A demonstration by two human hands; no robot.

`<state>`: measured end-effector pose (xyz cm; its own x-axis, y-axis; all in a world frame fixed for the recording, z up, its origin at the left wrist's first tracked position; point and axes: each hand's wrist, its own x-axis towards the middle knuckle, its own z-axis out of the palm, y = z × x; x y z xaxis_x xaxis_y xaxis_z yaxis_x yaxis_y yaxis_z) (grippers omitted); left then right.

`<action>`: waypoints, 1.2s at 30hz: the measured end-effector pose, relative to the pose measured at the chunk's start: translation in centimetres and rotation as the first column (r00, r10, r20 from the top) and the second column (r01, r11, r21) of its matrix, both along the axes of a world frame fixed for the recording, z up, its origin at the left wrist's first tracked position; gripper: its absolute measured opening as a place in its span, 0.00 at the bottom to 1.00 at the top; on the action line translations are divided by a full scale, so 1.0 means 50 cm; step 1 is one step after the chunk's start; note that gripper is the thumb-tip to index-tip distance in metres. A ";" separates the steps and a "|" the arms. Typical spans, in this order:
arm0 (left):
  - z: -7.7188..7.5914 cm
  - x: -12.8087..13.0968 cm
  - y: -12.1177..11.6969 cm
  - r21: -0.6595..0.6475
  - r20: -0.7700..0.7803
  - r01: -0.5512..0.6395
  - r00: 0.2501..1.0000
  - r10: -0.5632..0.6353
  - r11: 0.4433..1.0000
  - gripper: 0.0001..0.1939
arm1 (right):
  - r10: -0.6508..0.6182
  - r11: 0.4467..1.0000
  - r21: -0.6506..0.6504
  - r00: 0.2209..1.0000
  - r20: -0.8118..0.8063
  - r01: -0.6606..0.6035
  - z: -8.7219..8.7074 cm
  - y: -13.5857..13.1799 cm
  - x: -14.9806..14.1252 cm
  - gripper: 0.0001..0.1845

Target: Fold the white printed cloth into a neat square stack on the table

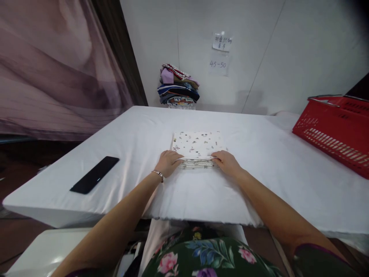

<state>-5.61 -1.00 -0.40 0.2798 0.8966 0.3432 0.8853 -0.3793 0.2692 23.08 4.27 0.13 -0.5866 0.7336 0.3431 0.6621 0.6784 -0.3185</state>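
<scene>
A folded white cloth (198,144) with a small scattered print lies on the table in front of me. Its near side shows several stacked layers. My left hand (169,161) is closed on the near left corner, thumb and fingers at the top layer's edge. At the near right corner, my right hand (226,161) pinches the same edge in a like way. The fingertips partly cover the cloth's corners.
A white-covered table (288,173) spreads around the cloth. On its left lies a black phone (95,175). A red plastic basket (334,132) stands at the right. Folded fabrics (178,86) are stacked at the back by the wall, below handwritten paper signs (220,54).
</scene>
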 end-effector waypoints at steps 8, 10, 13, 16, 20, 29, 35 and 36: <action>0.010 0.020 -0.013 0.039 -0.090 -0.073 0.993 0.076 0.997 0.12 | 0.051 0.978 0.205 0.996 -0.067 -0.036 -0.026 -0.013 0.001 0.09; 0.014 0.033 -0.021 0.088 -0.090 -0.106 0.989 0.114 0.990 0.13 | 0.105 0.963 0.254 0.992 -0.066 -0.085 -0.030 -0.013 0.002 0.11; 0.013 0.052 -0.031 0.187 -0.071 -0.104 0.990 0.119 0.977 0.18 | 0.151 0.947 0.288 0.988 -0.008 -0.143 -0.033 -0.012 0.005 0.13; 0.009 0.066 -0.037 0.251 -0.108 -0.002 0.994 0.030 0.968 0.20 | 0.167 0.942 0.294 0.986 0.015 -0.164 -0.032 -0.014 0.006 0.13; 0.007 0.076 -0.037 0.217 -0.181 0.115 0.981 -0.076 0.969 0.15 | 0.168 0.951 0.262 0.986 0.007 -0.164 -0.029 -0.022 0.004 0.11; 0.011 0.086 -0.024 0.163 -0.214 0.098 0.975 -0.062 0.982 0.08 | 0.141 0.959 0.239 0.988 0.054 -0.150 -0.025 -0.025 -0.002 0.08; 0.007 0.088 -0.023 0.170 -0.165 0.055 0.986 -0.027 0.984 0.10 | 0.172 0.959 0.236 0.984 -0.042 -0.157 -0.030 -0.031 0.000 0.09; 0.006 0.087 -0.023 0.171 -0.164 0.057 0.986 -0.029 0.984 0.10 | 0.178 0.958 0.236 0.983 -0.050 -0.161 -0.031 -0.031 0.001 0.09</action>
<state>-1.24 -2.15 -0.09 0.3810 0.8129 0.4404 0.8932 -0.4466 0.0516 23.12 2.72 -1.42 -0.6641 0.5220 0.5352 0.5126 0.8391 -0.1823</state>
